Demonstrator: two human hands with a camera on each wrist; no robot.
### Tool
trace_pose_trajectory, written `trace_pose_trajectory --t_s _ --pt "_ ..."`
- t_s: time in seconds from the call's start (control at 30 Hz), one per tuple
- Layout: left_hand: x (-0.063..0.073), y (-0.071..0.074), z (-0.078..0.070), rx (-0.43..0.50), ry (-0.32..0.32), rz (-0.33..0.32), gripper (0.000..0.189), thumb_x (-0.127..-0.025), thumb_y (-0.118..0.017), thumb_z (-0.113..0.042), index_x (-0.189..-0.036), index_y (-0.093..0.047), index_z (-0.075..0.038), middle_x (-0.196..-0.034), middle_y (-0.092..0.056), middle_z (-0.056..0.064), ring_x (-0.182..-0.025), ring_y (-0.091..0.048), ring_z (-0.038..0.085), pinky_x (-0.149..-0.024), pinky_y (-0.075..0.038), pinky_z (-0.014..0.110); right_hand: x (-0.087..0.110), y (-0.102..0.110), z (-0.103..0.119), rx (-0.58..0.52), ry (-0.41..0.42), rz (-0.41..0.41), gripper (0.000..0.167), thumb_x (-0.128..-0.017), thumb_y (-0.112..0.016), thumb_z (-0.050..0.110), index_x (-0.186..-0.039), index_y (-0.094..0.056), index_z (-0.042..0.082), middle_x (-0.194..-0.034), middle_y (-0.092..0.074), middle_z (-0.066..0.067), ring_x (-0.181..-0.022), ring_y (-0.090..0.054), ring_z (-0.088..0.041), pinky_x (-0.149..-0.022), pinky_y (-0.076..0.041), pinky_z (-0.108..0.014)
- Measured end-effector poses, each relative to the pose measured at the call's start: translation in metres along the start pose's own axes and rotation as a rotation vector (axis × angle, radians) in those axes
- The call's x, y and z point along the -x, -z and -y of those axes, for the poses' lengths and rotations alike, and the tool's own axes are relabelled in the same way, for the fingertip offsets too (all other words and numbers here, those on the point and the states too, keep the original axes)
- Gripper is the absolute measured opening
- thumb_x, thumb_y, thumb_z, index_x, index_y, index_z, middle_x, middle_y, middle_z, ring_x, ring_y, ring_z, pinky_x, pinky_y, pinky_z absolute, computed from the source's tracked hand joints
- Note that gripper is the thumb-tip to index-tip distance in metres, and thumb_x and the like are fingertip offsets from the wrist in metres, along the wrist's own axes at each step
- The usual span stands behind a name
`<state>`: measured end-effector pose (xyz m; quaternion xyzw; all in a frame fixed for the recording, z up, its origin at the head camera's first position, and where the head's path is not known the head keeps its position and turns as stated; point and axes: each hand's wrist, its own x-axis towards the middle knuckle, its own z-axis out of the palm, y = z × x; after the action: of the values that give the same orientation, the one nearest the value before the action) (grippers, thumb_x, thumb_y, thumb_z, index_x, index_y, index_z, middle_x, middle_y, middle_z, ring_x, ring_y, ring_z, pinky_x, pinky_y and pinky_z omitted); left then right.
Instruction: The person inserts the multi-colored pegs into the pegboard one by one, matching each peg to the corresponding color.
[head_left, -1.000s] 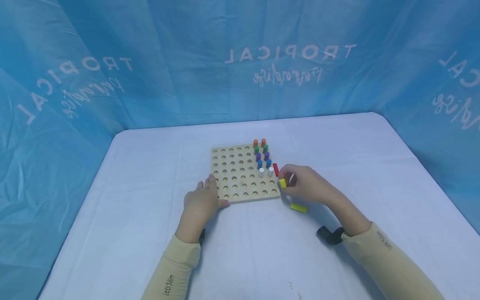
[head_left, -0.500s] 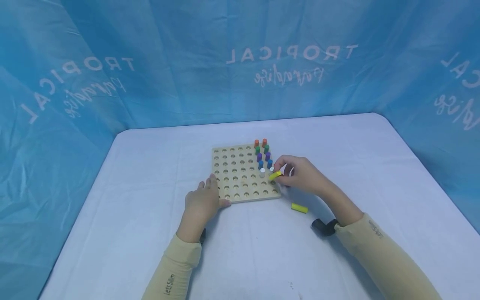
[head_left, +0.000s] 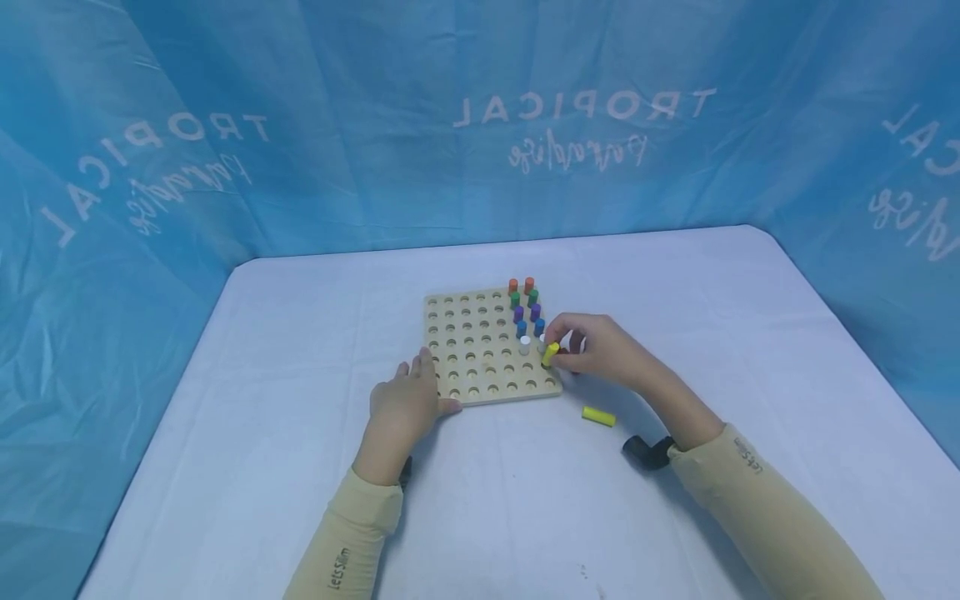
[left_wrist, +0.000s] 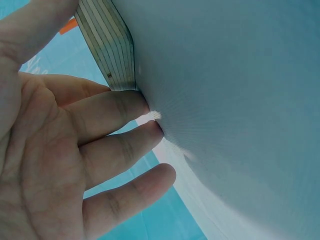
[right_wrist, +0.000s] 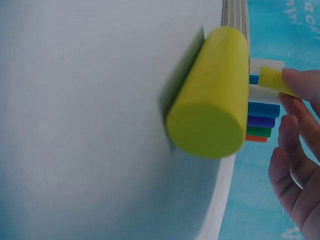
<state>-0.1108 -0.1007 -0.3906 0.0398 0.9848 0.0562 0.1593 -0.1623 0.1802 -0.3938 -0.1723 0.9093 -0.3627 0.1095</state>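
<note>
A wooden pegboard [head_left: 480, 346] with rows of round holes lies flat on the white table. At its front left corner rests my left hand [head_left: 401, 408], fingers straight along the left side and thumb at the front edge. The left wrist view shows its fingertips [left_wrist: 137, 102] by the board's layered side. My right hand [head_left: 600, 346] pinches a yellow peg [head_left: 551, 354] between thumb and finger, tilted over the right-hand column of holes, just in front of the white pegs [head_left: 525, 345]. A second yellow peg [head_left: 598, 416] lies on the table, large in the right wrist view.
Blue pegs [head_left: 521, 330], purple pegs [head_left: 519, 314], green pegs [head_left: 515, 300] and orange pegs [head_left: 529, 285] stand in pairs along the board's right side. A blue printed curtain [head_left: 360, 167] hangs behind the table [head_left: 300, 350]. The red peg is mostly hidden by my right hand.
My right hand has moved left from beside the board to over its right edge, carrying the yellow peg, which has turned more upright. My left hand has stayed in place.
</note>
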Motion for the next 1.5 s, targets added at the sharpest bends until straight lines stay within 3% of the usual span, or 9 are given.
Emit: trace_pose_trajectory --t_s 0.37,1.17,1.5 --pt "0.0010 0.0000 0.0006 -0.006 -0.010 -0.014 0.098 -0.088 -0.063 -0.057 -0.155 -0.024 0.003 -0.154 -0.043 0.019 -0.144 -0.040 0.035 -0.097 -0.052 0.055 -0.0038 -0.0032 0.0040 0.087 0.009 0.018 0.022 -0.083 -0.079 0.011 -0.098 -0.067 0.020 -0.095 -0.068 0.005 -0.084 -0.059 -0.017 -0.070 -0.053 -0.029" --pt "-0.0007 -0.0007 -0.0003 0.001 -0.004 0.004 0.098 -0.089 -0.062 -0.056 -0.156 -0.022 0.003 -0.155 -0.041 0.019 -0.145 -0.039 0.036 -0.097 -0.051 0.056 -0.0057 -0.0068 0.0055 0.129 -0.037 0.069 0.019 -0.083 -0.080 0.016 -0.096 -0.069 0.022 -0.088 -0.067 0.005 -0.081 -0.059 -0.016 -0.073 -0.050 -0.029" --pt "-0.0004 -0.0004 0.0001 0.005 -0.005 0.000 0.098 -0.089 -0.063 -0.056 -0.156 -0.022 0.003 -0.155 -0.042 0.020 -0.145 -0.039 0.037 -0.098 -0.051 0.057 -0.0006 -0.0010 0.0089 0.158 -0.049 0.051 0.020 -0.082 -0.082 0.022 -0.097 -0.069 0.026 -0.091 -0.067 0.007 -0.082 -0.059 -0.016 -0.072 -0.051 -0.030"
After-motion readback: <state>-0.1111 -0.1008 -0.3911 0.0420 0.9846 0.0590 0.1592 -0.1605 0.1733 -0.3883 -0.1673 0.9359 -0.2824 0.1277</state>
